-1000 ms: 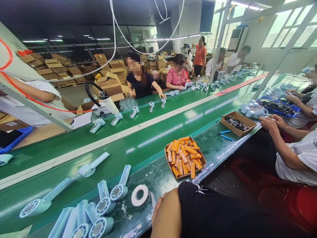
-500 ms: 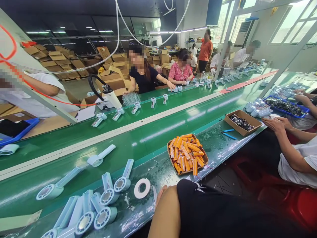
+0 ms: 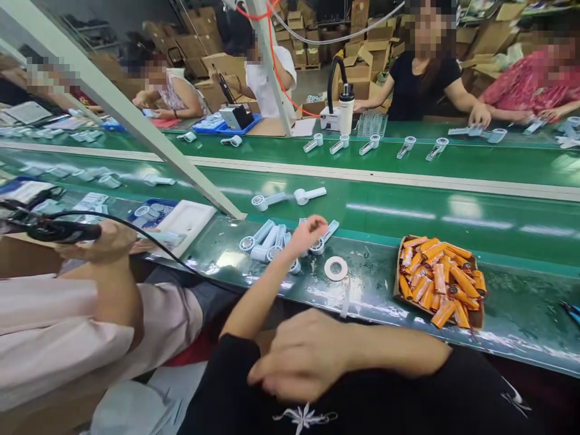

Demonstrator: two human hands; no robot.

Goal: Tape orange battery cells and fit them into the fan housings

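Observation:
My left hand (image 3: 310, 234) is stretched over the workbench, above a cluster of light-blue handheld fan housings (image 3: 273, 254). Its fingers are slightly bent and apart, with nothing visible between them. Close to my body, my right hand (image 3: 301, 356) shows its back, fingers curled down and together; its fingertips and anything inside are hidden. To the right of the housings lies a white tape roll (image 3: 336, 269), with a loose strip (image 3: 345, 299) hanging at the bench edge. A cardboard tray (image 3: 396, 289) holds many orange-wrapped battery packs (image 3: 439, 278).
Two more fan housings (image 3: 310, 194) lie on the green conveyor (image 3: 399, 205) beyond the bench. A slanted metal post (image 3: 149, 133) rises at left. Beside me a co-worker's hand (image 3: 111, 240) grips a black corded tool (image 3: 63, 231). Blue-handled pliers (image 3: 571, 311) lie at far right.
The view has swung left and down. My left hand now appears over the fan housings, and my right hand is in view near my body. The battery tray appears farther right.

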